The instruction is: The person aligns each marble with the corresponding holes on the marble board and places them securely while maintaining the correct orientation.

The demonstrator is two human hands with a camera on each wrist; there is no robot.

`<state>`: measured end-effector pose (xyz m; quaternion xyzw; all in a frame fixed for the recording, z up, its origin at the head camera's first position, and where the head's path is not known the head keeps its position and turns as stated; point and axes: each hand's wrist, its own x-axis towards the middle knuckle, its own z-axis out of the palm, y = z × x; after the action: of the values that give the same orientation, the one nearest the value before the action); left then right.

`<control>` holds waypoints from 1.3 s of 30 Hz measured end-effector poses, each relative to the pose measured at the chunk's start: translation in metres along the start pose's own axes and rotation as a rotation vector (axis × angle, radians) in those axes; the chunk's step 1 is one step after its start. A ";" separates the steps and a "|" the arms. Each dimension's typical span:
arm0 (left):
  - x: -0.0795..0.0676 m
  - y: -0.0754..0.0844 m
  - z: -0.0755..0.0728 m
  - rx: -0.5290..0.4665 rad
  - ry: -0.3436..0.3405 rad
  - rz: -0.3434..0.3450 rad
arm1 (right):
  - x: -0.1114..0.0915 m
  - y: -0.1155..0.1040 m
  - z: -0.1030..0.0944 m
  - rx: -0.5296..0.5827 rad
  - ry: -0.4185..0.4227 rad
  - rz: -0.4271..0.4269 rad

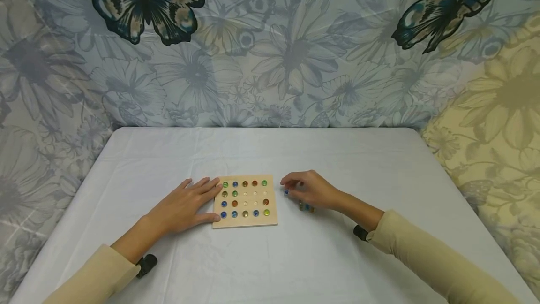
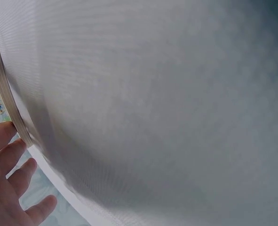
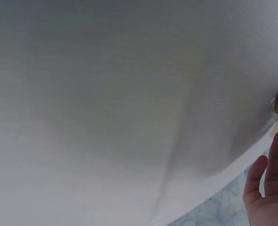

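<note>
Fingers of L hand [image 1: 185,208] lie spread, touching left edge of board [image 1: 235,222]; R hand [image 1: 311,189] curls its fingers at blue marble [image 1: 286,192], right of board; can't tell if gripping. Weak pinch could poss. let it roll away.

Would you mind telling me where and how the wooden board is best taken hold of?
I'd grip the wooden board by its left and right edges, one hand from each side, keeping it level. It lies flat with straight sides, and marbles sit in its hollows, so tilting might spill them. The left hand rests at the left edge; the right edge is untouched.
</note>
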<state>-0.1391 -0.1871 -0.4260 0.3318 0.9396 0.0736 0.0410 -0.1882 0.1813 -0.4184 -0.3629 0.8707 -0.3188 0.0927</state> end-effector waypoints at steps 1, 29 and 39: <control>0.000 0.000 0.000 0.000 0.002 0.001 | 0.002 -0.002 0.001 -0.003 0.001 0.002; 0.000 -0.002 0.001 0.005 0.010 0.009 | 0.041 -0.027 0.024 -0.043 -0.030 0.018; 0.000 -0.003 0.002 0.001 0.013 0.006 | 0.043 -0.031 0.027 -0.094 -0.041 0.044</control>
<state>-0.1404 -0.1888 -0.4288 0.3344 0.9388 0.0756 0.0347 -0.1907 0.1217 -0.4175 -0.3540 0.8904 -0.2681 0.1004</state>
